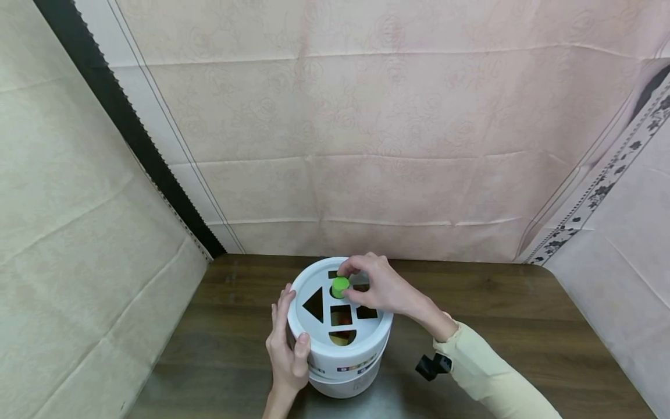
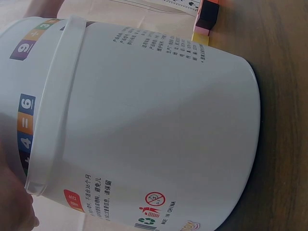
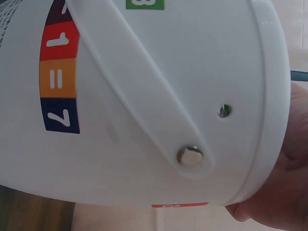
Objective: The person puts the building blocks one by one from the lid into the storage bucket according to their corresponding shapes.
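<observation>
A white bucket [image 1: 346, 387] stands upright, its pale lid [image 1: 309, 343] cut with triangular, square, half-round and other holes. My right hand [image 1: 384, 285] pinches a green cylinder [image 1: 341, 284] between thumb and forefinger, with its lower end right at the round hole near the lid's middle. Along the left side of the bucket rests my left hand [image 1: 288, 349], fingers extended up by the lid and thumb at the front rim. Printed number strips show on the bucket wall [image 2: 144, 110] in the left wrist view. Red and yellow pieces show dimly inside through the holes.
The bucket stands on a dark wooden table [image 1: 230, 361]. A patterned cloth backdrop [image 1: 366, 192] rises behind it, with more cloth at both sides. A white carrying handle [image 3: 144, 82] crosses the bucket wall. Black, pink and yellow shapes [image 2: 207, 19] sit beyond the bucket.
</observation>
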The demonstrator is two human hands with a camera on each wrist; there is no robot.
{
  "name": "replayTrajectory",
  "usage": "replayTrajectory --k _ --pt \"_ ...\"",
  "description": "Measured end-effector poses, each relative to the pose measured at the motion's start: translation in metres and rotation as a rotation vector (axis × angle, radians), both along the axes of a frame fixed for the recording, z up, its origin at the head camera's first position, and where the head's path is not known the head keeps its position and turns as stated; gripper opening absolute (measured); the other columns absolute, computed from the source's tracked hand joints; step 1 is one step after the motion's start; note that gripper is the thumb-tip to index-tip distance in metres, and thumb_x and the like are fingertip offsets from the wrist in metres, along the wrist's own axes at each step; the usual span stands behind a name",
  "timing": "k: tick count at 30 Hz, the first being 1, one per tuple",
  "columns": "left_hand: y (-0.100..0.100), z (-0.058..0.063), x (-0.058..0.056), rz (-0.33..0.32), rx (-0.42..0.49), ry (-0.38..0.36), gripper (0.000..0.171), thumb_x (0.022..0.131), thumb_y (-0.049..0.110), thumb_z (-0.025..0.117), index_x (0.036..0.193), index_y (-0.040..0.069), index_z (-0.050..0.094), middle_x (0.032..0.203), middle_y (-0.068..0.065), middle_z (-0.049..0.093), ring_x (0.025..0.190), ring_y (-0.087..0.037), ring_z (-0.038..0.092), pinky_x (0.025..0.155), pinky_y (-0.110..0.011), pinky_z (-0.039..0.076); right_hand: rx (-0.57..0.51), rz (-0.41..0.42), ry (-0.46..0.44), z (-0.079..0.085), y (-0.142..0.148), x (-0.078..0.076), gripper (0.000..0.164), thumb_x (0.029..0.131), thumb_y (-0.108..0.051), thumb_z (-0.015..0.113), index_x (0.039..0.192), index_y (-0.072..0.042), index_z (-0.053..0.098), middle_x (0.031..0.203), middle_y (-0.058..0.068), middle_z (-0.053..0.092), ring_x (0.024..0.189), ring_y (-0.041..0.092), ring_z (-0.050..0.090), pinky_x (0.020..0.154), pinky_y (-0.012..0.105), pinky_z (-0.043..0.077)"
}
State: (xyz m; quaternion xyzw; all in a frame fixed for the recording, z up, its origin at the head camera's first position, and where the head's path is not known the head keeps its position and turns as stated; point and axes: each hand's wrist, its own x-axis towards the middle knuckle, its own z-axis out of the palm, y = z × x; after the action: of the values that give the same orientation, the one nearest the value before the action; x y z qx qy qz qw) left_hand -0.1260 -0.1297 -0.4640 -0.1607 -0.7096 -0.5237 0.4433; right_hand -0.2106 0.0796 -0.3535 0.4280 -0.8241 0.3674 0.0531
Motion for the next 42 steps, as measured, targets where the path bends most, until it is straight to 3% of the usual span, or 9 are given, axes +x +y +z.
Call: replayTrajectory --k 7,13,17,21,26,37,42 --pt "0.001 -0.001 0.000 -0.001 0.000 0.012 0.060 0.089 0.028 0.053 0.140 -0.004 0.053 0.142 -0.021 0.053 0.135 -0.042 0.044 0.100 -0.076 0.018 -0.079 -0.021 0.006 -0.002 0.013 -0.001 0.029 0.084 -0.003 0.077 0.111 -0.006 0.068 0.106 0.004 0.068 0.098 0.023 0.060 0.089 0.046 0.046" --pt "0.002 -0.001 -0.002 0.002 0.002 0.031 0.060 0.090 0.030 0.053 0.139 -0.005 0.054 0.141 -0.022 0.054 0.134 -0.043 0.045 0.100 -0.075 0.019 -0.161 -0.120 -0.002 -0.004 0.047 -0.003 0.027 0.086 0.000 0.074 0.111 -0.006 0.068 0.106 0.004 0.068 0.098 0.021 0.062 0.087 0.042 0.051" --pt "0.002 0.000 -0.004 0.010 0.001 0.045 0.061 0.090 0.031 0.052 0.138 -0.006 0.054 0.140 -0.023 0.055 0.133 -0.043 0.046 0.100 -0.077 0.019 -0.185 -0.204 -0.003 -0.014 0.080 -0.003 0.029 0.085 0.002 0.073 0.111 -0.009 0.068 0.107 0.002 0.068 0.097 0.022 0.063 0.087 0.032 0.049" --pt "0.001 0.001 -0.005 0.012 0.005 0.053 0.061 0.090 0.032 0.052 0.138 -0.006 0.054 0.140 -0.023 0.055 0.133 -0.042 0.046 0.100 -0.077 0.019 -0.154 -0.304 0.016 -0.029 0.114 0.000 0.030 0.085 0.004 0.072 0.112 -0.009 0.068 0.104 -0.001 0.068 0.095 0.021 0.064 0.083 0.025 0.046" --pt "0.000 0.001 -0.005 0.005 0.013 0.054 0.061 0.091 0.032 0.052 0.138 -0.006 0.054 0.140 -0.023 0.055 0.134 -0.041 0.046 0.100 -0.077 0.018 -0.112 -0.376 0.014 -0.053 0.152 0.009 0.034 0.083 0.006 0.073 0.114 -0.008 0.068 0.102 -0.002 0.068 0.090 0.022 0.063 0.076 0.027 0.045" --pt "0.000 -0.001 -0.003 -0.002 0.015 0.045 0.061 0.090 0.032 0.053 0.138 -0.006 0.054 0.141 -0.023 0.054 0.134 -0.042 0.045 0.101 -0.075 0.017 -0.103 -0.336 -0.162 -0.109 0.208 0.024 0.038 0.081 0.015 0.070 0.116 0.002 0.065 0.111 0.005 0.066 0.087 0.007 0.061 0.069 0.029 0.053" --pt "0.001 -0.002 -0.003 -0.004 0.016 0.041 0.061 0.091 0.032 0.053 0.138 -0.006 0.054 0.141 -0.024 0.054 0.135 -0.042 0.045 0.100 -0.077 0.017 -0.028 -0.341 -0.299 -0.124 0.222 0.023 0.040 0.083 0.012 0.069 0.121 0.001 0.063 0.116 0.015 0.064 0.094 0.017 0.061 0.074 0.031 0.052"
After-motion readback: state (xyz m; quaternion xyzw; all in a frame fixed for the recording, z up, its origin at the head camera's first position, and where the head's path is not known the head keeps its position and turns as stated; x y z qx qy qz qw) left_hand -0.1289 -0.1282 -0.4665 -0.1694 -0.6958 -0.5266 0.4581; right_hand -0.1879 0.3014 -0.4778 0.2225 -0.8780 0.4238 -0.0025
